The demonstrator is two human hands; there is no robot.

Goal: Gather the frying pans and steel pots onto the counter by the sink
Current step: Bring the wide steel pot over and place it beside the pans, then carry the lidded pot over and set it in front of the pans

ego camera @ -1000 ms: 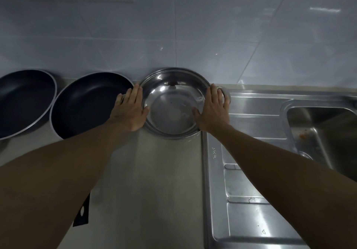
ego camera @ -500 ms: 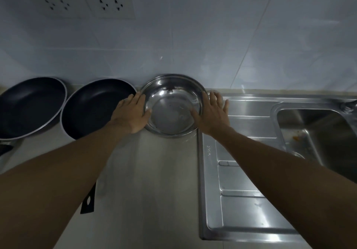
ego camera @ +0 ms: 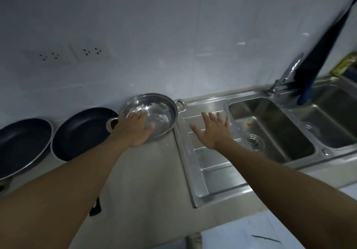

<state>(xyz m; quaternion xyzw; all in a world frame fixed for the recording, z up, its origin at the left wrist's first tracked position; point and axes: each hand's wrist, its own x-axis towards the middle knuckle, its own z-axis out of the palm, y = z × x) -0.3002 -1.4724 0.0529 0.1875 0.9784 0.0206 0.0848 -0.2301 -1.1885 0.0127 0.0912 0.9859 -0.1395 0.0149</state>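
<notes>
A shiny steel pot (ego camera: 160, 111) with two loop handles leans against the tiled wall on the counter (ego camera: 150, 173), just left of the sink unit. My left hand (ego camera: 135, 130) lies flat over the pot's near left rim, fingers spread and not gripping. My right hand (ego camera: 212, 130) hovers open above the draining board (ego camera: 216, 169), off the pot. Two dark non-stick frying pans lean on the wall to the left: one (ego camera: 83, 132) beside the pot, one (ego camera: 21, 146) at the far left.
A double steel sink (ego camera: 270, 125) fills the right side, with a tap (ego camera: 286, 74) behind it and a dark blue object (ego camera: 324, 45) hanging over the far basin. A black pan handle (ego camera: 96, 206) lies on the counter near my left forearm. Wall sockets (ego camera: 90, 52) sit above.
My right hand has come off the pot's right rim and moved right over the draining board. My left hand has slid further over the pot. The view has swung right, showing the sinks.
</notes>
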